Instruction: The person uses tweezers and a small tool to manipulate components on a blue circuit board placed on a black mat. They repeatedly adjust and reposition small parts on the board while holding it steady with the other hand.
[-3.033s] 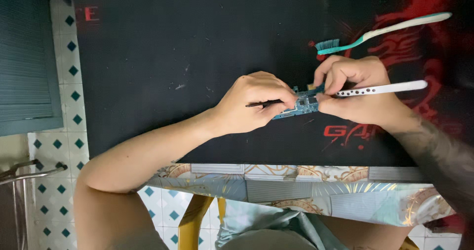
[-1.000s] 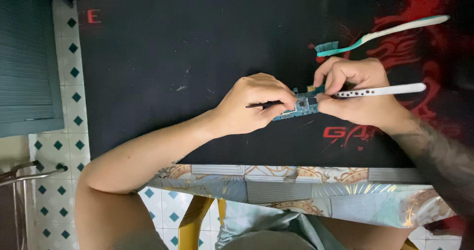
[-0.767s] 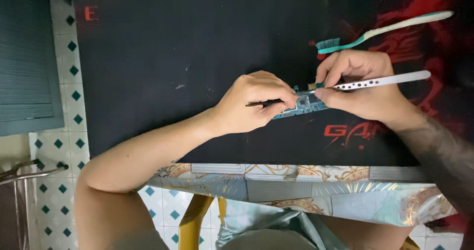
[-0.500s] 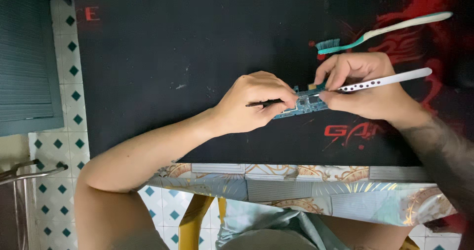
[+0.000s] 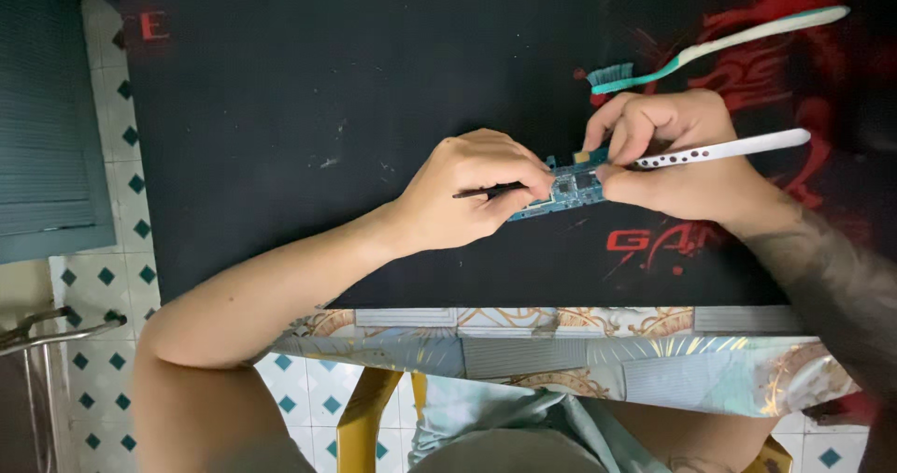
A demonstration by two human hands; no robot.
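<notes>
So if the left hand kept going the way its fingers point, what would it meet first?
Likely the right hand, just across the small blue circuit board that the left hand already touches; depth is hard to judge.

Circuit board lies on the mat, which covers the worktop. Left hand sits on the board's left end, right hand on its right end, the white tool running out rightward. Toothbrush lies just behind the right hand.
</notes>
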